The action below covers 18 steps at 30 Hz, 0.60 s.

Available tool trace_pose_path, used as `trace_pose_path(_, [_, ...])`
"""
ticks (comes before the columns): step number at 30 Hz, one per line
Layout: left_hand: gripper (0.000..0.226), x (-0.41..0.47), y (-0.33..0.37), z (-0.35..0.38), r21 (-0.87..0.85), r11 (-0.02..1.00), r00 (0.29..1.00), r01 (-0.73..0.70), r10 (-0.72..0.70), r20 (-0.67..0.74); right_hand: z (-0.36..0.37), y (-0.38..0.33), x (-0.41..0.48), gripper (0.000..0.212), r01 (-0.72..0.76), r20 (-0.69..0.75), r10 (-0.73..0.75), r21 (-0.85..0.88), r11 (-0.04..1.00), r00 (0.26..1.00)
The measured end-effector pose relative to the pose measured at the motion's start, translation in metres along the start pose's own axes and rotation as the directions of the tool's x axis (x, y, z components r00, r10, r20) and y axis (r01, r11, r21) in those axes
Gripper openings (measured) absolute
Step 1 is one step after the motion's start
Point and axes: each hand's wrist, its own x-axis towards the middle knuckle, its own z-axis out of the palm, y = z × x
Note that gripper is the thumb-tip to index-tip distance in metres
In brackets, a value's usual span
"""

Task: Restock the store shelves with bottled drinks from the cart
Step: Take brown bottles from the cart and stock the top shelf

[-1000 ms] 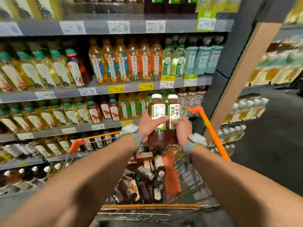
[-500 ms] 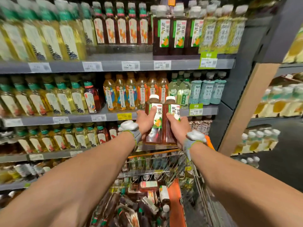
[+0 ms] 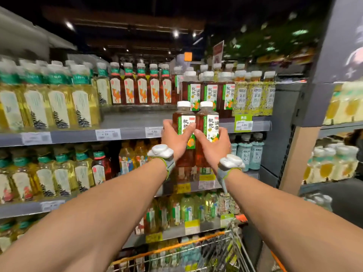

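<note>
Here, two white-capped amber bottles (image 3: pixel 185 120) with green-edged labels touch.

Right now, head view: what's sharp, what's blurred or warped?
Head view: held bottles, left hand and right hand fairly sharp; yellow bottles at left and right-hand aisle shelves smeared; forearms stretched by the wide angle; ceiling dark, spotlights flare.

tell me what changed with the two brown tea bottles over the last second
The left hand and right hand lifted the white-capped left brown tea bottle and right brown tea bottle from just above the orange-railed wire cart up to the grey upper shelf, before the matching bottles there. Unchanged: each hand grips its own bottle, both upright, side by side.
</note>
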Motion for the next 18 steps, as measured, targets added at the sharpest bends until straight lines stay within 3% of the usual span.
trace_pose_path(5, [0.074,0.025,0.030,0.008,0.048,0.996,0.997,-0.080,0.079,0.003,0.000,-0.014,0.032,0.093,0.057,-0.117,-0.067,-0.084,0.995,0.991])
trace_pose_path(11, [0.052,0.049,0.056,0.032,0.030,0.990,0.989,-0.139,0.141,-0.051,-0.015,-0.024,0.070,0.097,0.048,-0.080,-0.053,-0.069,0.996,0.995])
trace_pose_path(18, [0.060,0.062,0.082,0.061,0.074,0.988,0.986,-0.132,0.139,-0.093,-0.036,-0.026,0.114,0.093,0.093,-0.066,-0.098,-0.076,0.993,0.993])
